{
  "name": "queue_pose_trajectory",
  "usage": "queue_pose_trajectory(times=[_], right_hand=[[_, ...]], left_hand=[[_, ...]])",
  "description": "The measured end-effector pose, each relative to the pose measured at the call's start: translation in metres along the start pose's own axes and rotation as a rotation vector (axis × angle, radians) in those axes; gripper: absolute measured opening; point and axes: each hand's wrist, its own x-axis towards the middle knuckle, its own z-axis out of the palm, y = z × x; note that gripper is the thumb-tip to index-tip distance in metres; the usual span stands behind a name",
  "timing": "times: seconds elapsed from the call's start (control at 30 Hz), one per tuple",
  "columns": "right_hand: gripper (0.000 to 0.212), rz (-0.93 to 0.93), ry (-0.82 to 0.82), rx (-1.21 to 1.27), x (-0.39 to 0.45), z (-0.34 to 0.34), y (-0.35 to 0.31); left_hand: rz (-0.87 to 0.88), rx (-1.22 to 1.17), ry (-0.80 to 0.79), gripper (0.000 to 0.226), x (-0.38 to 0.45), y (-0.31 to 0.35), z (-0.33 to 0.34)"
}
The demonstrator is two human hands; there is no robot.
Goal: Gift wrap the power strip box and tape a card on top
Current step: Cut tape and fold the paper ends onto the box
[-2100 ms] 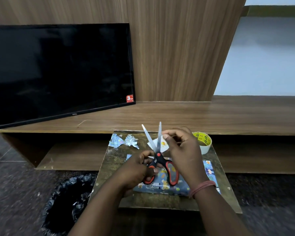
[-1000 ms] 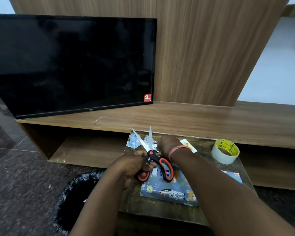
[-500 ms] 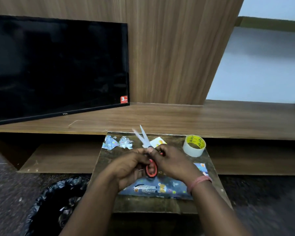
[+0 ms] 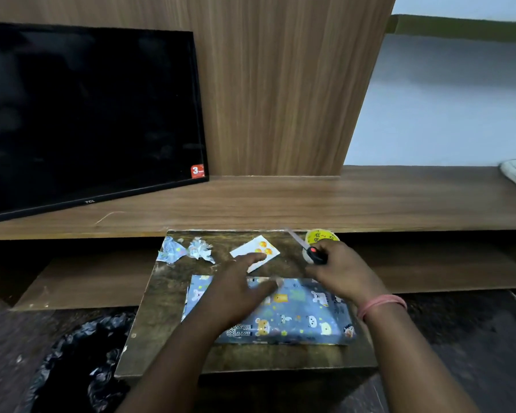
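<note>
Counter (image 4: pixel 149 332), frame centre: box (image 4: pixel 295 317) wrapped; card (image 4: pixel 255 251) untaped. Left hand (image 4: pixel 239 290) open; right hand (image 4: pixel 340 272) grips scissors (image 4: pixel 312 251).

Scissors (image 4: pixel 312 254) handles hidden — right hand (image 4: pixel 341 272) covers them.

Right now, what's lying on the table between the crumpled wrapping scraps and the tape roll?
The head view shows the white card with orange stickers between the scraps and the tape roll, plus bare tabletop.
</note>
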Motion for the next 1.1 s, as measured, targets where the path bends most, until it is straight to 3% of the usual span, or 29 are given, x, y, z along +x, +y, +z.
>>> queue_pose_trajectory(times=[0.1, 0.2, 0.33, 0.5, 0.73, 0.9, 1.1], right_hand=[[0.022, 0.048, -0.001, -0.164, 0.012, -0.015, 0.022], [0.016, 0.074, -0.046, -0.177, 0.016, -0.021, 0.039], [0.006, 0.065, -0.066, -0.121, 0.023, -0.017, 0.053], [0.015, 0.084, -0.072, -0.078, 0.031, -0.001, 0.053], [0.008, 0.122, -0.011, 0.008, 0.041, 0.019, 0.066], [0.012, 0.127, 0.063, 0.069, 0.041, 0.026, 0.061], [0.02, 0.167, 0.121, 0.081, 0.036, 0.031, 0.056]], left_hand=[[0.038, 0.584, -0.205, 0.116, -0.006, -0.014, 0.001], [0.062, 0.725, -0.251, 0.127, -0.008, -0.025, -0.001], [0.122, 0.738, -0.255, 0.121, -0.011, -0.03, -0.008], [0.134, 0.774, -0.258, 0.128, -0.012, -0.036, -0.003], [0.136, 0.74, -0.237, 0.128, -0.013, -0.037, -0.002], [0.02, 0.709, -0.264, 0.148, -0.019, -0.042, -0.02], [0.006, 0.659, -0.247, 0.141, -0.033, -0.06, -0.036]])
